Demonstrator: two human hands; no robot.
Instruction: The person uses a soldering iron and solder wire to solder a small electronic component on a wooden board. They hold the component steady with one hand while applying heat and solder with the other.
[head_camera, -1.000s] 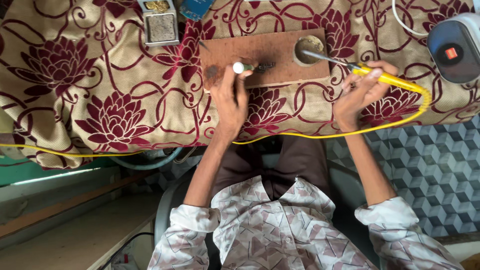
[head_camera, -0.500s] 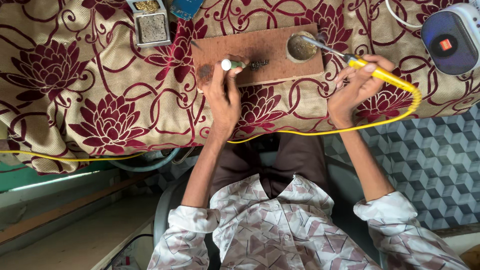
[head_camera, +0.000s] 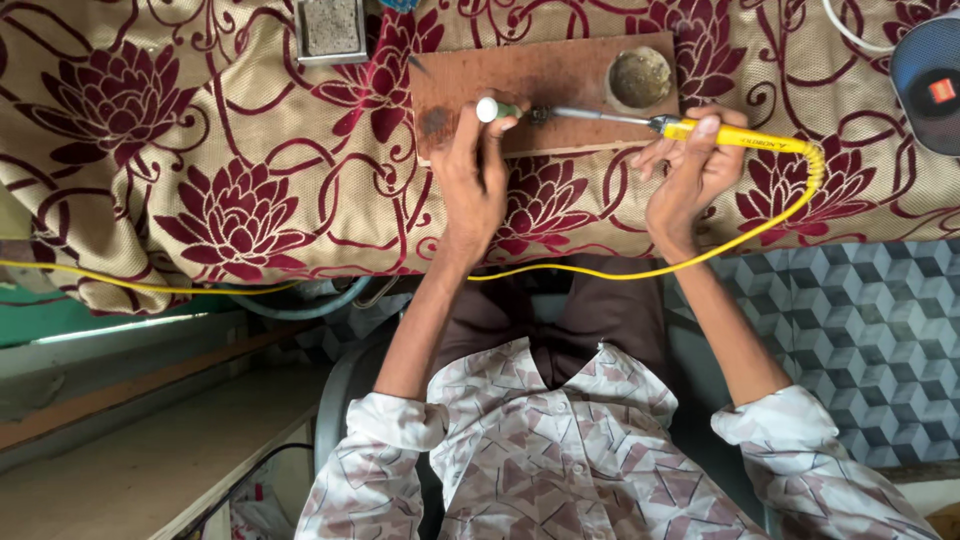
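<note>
On the floral maroon-and-beige tablecloth (head_camera: 200, 180) lay a brown wooden board (head_camera: 540, 75), and both hands worked over it. The left hand (head_camera: 475, 180) reached up onto the board's lower edge, its fingertips pressed together around a small part with a white rounded end (head_camera: 487, 109), holding it against the wood. What the rest of that part looked like could not be told, since the fingers covered it. The right hand (head_camera: 690, 170) was closed around the yellow handle of a soldering iron (head_camera: 730, 135), thumb and forefinger pinching it near the front of the grip. The iron's metal shaft ran leftward across the board, and its tip met the small part just beside the left fingertips. A yellow cord (head_camera: 780, 215) left the back of the handle, curved down past the right wrist and ran left along the cloth's hanging edge. At the board's upper right corner sat a round shallow tin (head_camera: 640, 78) with a dull, greenish-brown inside. Well to the left, near the top edge of the view, stood a small square metal tray (head_camera: 330, 30) holding a grey pad. A dark rounded device with a red patch (head_camera: 930, 70) showed at the far right edge. Both forearms came out of patterned shirt sleeves (head_camera: 560, 450) at the bottom.
</note>
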